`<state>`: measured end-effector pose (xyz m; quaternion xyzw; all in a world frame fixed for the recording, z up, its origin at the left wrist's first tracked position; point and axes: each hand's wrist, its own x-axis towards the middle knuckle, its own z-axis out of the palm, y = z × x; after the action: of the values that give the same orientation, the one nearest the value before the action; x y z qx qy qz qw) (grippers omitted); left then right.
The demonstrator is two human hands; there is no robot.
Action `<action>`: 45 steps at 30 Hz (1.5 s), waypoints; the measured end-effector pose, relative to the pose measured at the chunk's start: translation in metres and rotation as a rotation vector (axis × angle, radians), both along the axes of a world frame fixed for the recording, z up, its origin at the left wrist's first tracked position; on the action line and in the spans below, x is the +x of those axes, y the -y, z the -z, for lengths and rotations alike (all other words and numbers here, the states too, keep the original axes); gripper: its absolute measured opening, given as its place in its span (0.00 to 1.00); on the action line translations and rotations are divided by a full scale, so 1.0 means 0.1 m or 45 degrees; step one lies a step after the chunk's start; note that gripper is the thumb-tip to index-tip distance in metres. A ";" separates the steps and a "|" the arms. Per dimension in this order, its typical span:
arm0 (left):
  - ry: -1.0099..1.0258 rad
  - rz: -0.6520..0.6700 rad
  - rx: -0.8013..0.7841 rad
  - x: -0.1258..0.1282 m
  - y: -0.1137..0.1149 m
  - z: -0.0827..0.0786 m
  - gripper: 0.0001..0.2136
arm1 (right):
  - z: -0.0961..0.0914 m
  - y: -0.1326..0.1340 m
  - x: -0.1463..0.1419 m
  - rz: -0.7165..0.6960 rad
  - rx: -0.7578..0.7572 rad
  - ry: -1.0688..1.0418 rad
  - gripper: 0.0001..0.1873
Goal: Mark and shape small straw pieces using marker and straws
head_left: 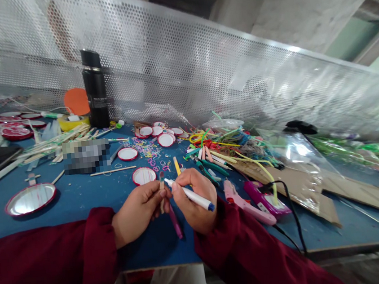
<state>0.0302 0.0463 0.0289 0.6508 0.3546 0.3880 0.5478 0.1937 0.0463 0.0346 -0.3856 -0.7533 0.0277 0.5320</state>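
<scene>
Pinched in my left hand (144, 207) is a small wooden craft stick (161, 185), held upright with a darker, coloured tip. My right hand (197, 200) grips a white marker (197, 200) with a blue end, its tip pointing left at the upper part of the stick; whether they touch I cannot tell. Below my hands lies a purple marker (175, 224) on the blue table. Just behind them are a yellow stick-like pen (177, 166) and a red-rimmed white disc (144, 175).
A pink glue gun (245, 206) and a purple box with a black cable (266, 201) lie at right, before cardboard (296, 189). Small coloured rubber bands (148, 151) are scattered behind my hands. A black bottle (95, 91) stands at back left; a round mirror (31, 200) lies left.
</scene>
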 end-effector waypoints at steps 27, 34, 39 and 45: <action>-0.036 0.001 -0.013 0.00 0.00 0.00 0.18 | 0.00 0.01 0.00 0.011 -0.012 0.001 0.06; -0.036 0.025 0.038 0.00 -0.02 0.05 0.21 | 0.02 0.01 -0.03 0.005 0.016 0.028 0.05; -0.021 0.036 0.015 0.00 -0.01 0.03 0.21 | 0.03 0.00 -0.01 -0.002 0.038 0.009 0.04; 0.004 0.020 -0.044 0.01 0.01 -0.01 0.19 | 0.03 -0.01 0.02 -0.028 0.022 -0.033 0.05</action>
<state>0.0309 0.0456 0.0303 0.6436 0.3552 0.3784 0.5625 0.1958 0.0469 0.0312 -0.3722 -0.7507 0.0320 0.5449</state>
